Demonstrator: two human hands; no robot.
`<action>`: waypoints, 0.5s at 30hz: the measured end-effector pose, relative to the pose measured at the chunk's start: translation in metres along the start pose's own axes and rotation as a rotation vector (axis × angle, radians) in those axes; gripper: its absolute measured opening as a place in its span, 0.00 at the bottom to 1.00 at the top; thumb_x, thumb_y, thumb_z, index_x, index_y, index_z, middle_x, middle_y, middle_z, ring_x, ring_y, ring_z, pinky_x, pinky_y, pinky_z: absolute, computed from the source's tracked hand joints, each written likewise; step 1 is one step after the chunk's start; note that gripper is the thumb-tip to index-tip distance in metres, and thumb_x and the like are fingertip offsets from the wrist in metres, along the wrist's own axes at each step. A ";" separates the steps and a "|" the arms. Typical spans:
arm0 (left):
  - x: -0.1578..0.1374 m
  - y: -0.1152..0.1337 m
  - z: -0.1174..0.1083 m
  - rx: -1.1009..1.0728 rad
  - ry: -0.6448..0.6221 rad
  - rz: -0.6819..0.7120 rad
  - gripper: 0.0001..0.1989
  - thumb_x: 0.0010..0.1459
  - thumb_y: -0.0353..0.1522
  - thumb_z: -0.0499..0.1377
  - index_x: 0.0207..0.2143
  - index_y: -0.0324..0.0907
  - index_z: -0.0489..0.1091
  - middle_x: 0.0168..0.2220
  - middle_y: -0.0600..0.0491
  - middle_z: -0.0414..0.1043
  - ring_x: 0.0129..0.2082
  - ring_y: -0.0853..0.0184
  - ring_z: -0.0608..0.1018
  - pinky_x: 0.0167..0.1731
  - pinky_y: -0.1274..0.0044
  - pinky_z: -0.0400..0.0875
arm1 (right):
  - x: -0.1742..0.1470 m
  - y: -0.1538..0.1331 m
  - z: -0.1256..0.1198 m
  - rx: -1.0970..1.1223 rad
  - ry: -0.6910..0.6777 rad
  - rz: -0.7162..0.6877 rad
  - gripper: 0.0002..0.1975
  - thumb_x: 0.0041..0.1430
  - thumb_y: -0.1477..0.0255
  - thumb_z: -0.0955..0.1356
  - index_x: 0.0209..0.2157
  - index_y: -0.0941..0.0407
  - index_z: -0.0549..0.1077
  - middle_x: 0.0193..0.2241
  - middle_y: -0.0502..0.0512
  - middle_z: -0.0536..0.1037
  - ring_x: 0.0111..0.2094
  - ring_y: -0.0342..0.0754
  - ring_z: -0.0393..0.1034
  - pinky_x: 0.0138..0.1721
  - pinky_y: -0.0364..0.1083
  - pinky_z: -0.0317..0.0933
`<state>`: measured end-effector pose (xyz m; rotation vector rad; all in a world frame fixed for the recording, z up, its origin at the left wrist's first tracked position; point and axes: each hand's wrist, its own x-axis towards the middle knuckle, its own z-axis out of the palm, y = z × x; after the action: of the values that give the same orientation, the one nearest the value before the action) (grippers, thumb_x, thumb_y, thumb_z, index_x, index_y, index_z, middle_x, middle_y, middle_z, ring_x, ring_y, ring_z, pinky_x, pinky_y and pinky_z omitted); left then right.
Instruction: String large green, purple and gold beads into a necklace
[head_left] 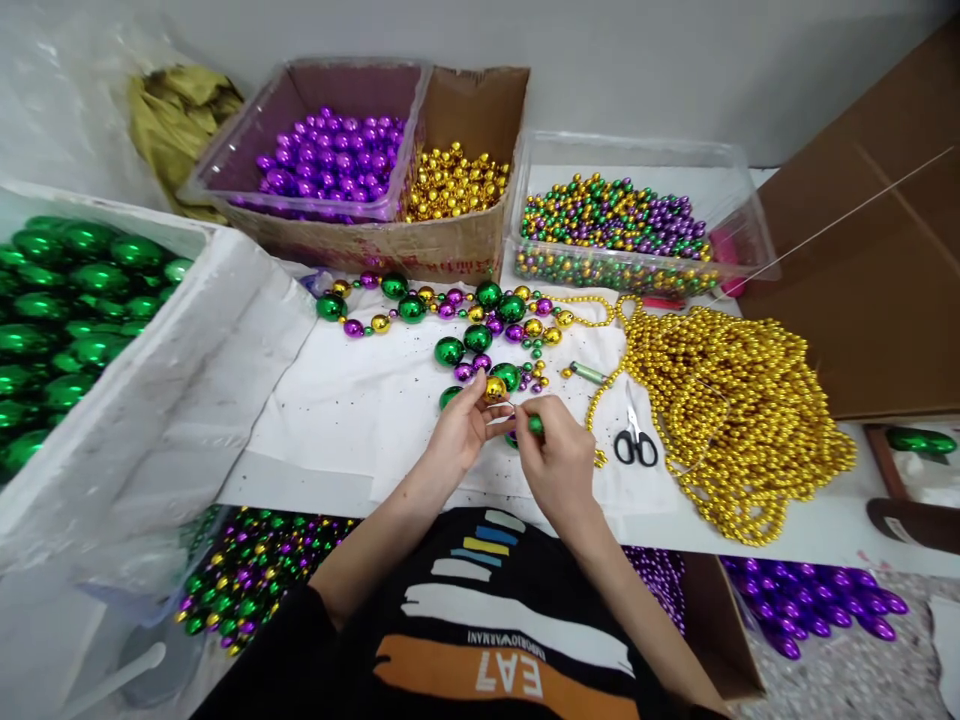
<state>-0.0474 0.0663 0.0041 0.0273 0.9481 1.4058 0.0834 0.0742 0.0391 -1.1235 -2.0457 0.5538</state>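
Observation:
My left hand (pixel 466 428) holds a shiny gold bead (pixel 495 388) between thumb and fingers. Close beside it, my right hand (pixel 556 448) is closed in a pinch. A thin line runs between the hands, too fine to tell if it is thread or needle. Partly behind the right fingers shows a small green bead (pixel 535 425). A large green bead (pixel 506 376) lies just beyond the left fingers. Farther back, a bead garland (pixel 411 307) in green, purple and gold stretches across the white cloth (pixel 330 400). Loose small beads (pixel 534 380) lie near the hands.
Right of the hands are black-handled scissors (pixel 635 446), a thread spool (pixel 588 373) and heaped gold bead strands (pixel 735 420). Behind stand a purple-bead tub (pixel 300 205), a cardboard box (pixel 450 245) and a mixed-bead tub (pixel 637 145). A green-bead container (pixel 255 290) flanks the left.

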 end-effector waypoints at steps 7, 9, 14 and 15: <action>-0.025 0.014 0.009 0.414 -0.093 0.300 0.21 0.61 0.48 0.58 0.35 0.40 0.79 0.39 0.47 0.79 0.42 0.63 0.79 0.45 0.72 0.72 | -0.017 0.015 -0.012 0.197 -0.319 0.195 0.12 0.65 0.62 0.66 0.44 0.55 0.73 0.36 0.54 0.79 0.37 0.51 0.70 0.39 0.49 0.63; -0.031 0.020 0.014 0.484 -0.184 0.359 0.20 0.64 0.46 0.56 0.37 0.42 0.80 0.45 0.47 0.79 0.50 0.61 0.77 0.55 0.68 0.68 | -0.014 0.013 -0.016 0.171 -0.271 0.163 0.18 0.64 0.60 0.67 0.51 0.54 0.72 0.44 0.59 0.79 0.47 0.56 0.68 0.47 0.54 0.62; -0.034 0.028 0.024 0.530 -0.323 0.449 0.18 0.66 0.44 0.53 0.42 0.46 0.79 0.49 0.49 0.78 0.55 0.61 0.75 0.60 0.66 0.64 | -0.012 0.009 -0.012 0.625 -0.377 0.335 0.12 0.65 0.62 0.66 0.40 0.54 0.77 0.33 0.55 0.78 0.35 0.49 0.71 0.36 0.47 0.64; -0.030 0.029 0.023 0.519 -0.324 0.439 0.18 0.66 0.45 0.53 0.42 0.46 0.79 0.48 0.49 0.79 0.53 0.61 0.76 0.59 0.65 0.66 | -0.014 0.010 -0.010 0.720 -0.395 0.411 0.13 0.64 0.61 0.66 0.36 0.55 0.77 0.28 0.53 0.77 0.30 0.47 0.70 0.32 0.45 0.63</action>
<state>-0.0536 0.0593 0.0510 0.8714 1.0439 1.4507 0.1015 0.0682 0.0335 -1.0219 -1.6611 1.6708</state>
